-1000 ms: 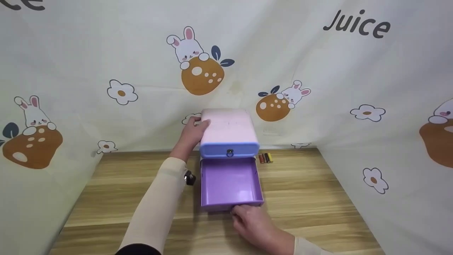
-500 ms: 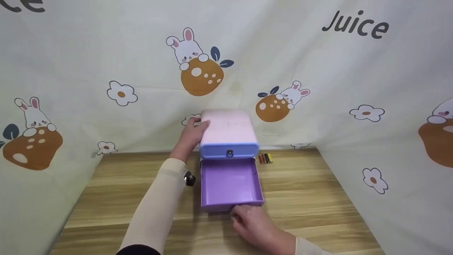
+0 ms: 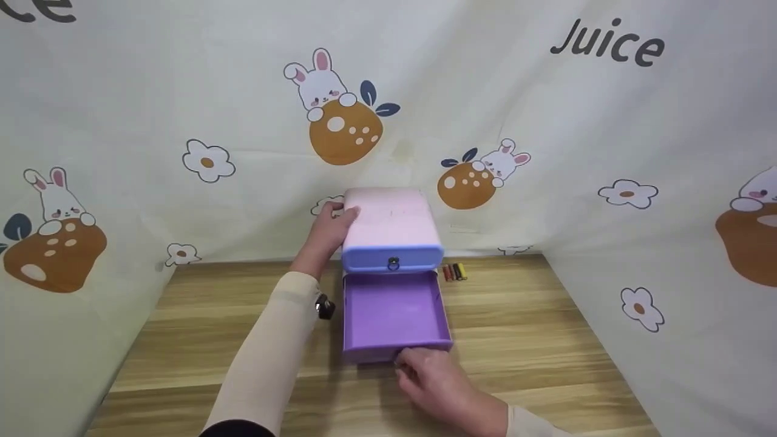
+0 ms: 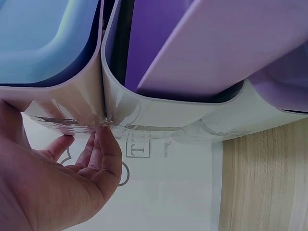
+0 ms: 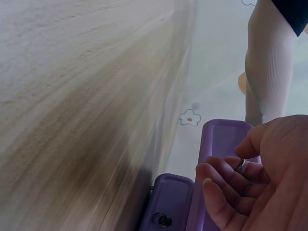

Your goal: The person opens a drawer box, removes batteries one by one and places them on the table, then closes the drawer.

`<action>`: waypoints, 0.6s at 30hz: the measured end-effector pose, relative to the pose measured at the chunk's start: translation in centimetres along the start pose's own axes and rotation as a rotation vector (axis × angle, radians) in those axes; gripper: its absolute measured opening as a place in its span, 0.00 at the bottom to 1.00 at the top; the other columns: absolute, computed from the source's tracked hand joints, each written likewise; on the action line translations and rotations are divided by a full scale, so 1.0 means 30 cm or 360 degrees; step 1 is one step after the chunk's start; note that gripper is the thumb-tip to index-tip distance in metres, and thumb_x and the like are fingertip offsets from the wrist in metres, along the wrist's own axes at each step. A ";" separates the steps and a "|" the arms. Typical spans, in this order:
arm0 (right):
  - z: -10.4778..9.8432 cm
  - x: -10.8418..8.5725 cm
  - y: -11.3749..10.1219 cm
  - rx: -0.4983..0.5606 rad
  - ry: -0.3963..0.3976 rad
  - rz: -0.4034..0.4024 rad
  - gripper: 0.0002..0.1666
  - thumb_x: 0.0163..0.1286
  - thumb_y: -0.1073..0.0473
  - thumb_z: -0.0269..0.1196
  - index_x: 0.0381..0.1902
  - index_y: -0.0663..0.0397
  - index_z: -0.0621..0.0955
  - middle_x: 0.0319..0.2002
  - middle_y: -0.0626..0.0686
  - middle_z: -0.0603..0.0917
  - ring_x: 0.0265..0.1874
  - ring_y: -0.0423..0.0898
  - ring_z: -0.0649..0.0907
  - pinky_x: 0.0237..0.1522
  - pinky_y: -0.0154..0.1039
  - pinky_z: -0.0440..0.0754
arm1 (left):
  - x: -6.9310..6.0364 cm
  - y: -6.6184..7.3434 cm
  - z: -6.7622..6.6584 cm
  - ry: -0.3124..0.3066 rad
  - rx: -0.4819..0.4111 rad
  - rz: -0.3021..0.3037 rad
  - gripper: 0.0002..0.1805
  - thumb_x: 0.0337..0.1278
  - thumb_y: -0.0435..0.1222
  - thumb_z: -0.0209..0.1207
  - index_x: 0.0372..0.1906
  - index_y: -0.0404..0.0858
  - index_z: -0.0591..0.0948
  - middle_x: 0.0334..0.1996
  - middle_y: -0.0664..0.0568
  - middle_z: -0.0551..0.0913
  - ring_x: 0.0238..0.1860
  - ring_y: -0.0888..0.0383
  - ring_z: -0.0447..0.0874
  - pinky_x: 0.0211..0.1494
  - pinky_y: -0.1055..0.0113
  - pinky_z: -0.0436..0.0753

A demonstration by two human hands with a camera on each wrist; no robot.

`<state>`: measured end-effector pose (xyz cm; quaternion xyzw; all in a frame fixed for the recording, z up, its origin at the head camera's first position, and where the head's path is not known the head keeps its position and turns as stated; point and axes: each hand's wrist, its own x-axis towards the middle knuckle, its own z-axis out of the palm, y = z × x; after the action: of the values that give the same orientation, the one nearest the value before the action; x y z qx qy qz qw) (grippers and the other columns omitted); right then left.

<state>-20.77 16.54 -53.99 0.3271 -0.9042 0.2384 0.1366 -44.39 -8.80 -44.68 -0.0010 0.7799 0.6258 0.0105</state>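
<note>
A small drawer unit with a pink top point(image 3: 391, 218) stands at the back of the table. Its top drawer point(image 3: 364, 258) is blue and shut. Below it a purple drawer point(image 3: 388, 312) sticks far out, with nothing inside it. My right hand point(image 3: 440, 385) is at this drawer's front; in the right wrist view its thumb and curled fingers pinch a metal pull ring point(image 5: 240, 165). My left hand point(image 3: 328, 233) rests against the unit's left side, thumb at the top edge. In the left wrist view its fingertips touch the casing point(image 4: 79, 103).
Several red, black and yellow batteries point(image 3: 455, 272) lie right of the unit. Another purple drawer point(image 5: 168, 197) with a ring sits lower, pushed in. A printed curtain point(image 3: 255, 109) hangs close behind and at both sides of the wooden table point(image 3: 516, 340).
The purple drawer's front edge looks slightly raised, and a reflection on its floor has faded. Both hands have kept their places.
</note>
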 end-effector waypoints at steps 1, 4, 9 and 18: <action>0.000 0.001 0.000 0.0002 0.0002 0.0003 0.04 0.70 0.63 0.71 0.39 0.47 0.87 0.31 0.40 0.86 0.29 0.31 0.79 0.32 0.27 0.79 | 0.001 0.000 0.000 0.0003 0.0000 -0.0003 0.39 0.80 0.58 0.59 0.80 0.38 0.66 0.73 0.37 0.74 0.69 0.44 0.76 0.73 0.47 0.76; -0.002 0.004 0.000 0.0013 0.0007 0.0010 0.05 0.70 0.63 0.72 0.39 0.47 0.87 0.31 0.40 0.86 0.29 0.31 0.79 0.32 0.26 0.79 | 0.003 0.000 0.002 0.0007 0.0016 -0.0022 0.39 0.80 0.59 0.59 0.80 0.39 0.66 0.74 0.37 0.73 0.70 0.45 0.75 0.74 0.47 0.75; -0.007 0.009 0.002 0.0014 0.0034 0.0019 0.05 0.69 0.63 0.72 0.39 0.47 0.87 0.32 0.40 0.87 0.30 0.31 0.80 0.32 0.28 0.80 | 0.003 0.000 0.002 0.0004 0.0022 -0.0036 0.39 0.80 0.60 0.59 0.80 0.40 0.66 0.75 0.37 0.72 0.70 0.44 0.74 0.75 0.46 0.74; -0.013 0.019 0.004 0.0034 0.0050 0.0029 0.05 0.69 0.63 0.72 0.39 0.47 0.87 0.32 0.41 0.87 0.30 0.32 0.80 0.33 0.29 0.81 | 0.000 0.000 -0.003 0.0009 0.0028 -0.0025 0.39 0.81 0.59 0.59 0.79 0.39 0.66 0.74 0.37 0.73 0.70 0.44 0.76 0.74 0.46 0.75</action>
<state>-21.24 16.52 -53.46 0.3163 -0.9023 0.2544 0.1451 -44.39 -8.89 -44.66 -0.0088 0.7853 0.6189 0.0133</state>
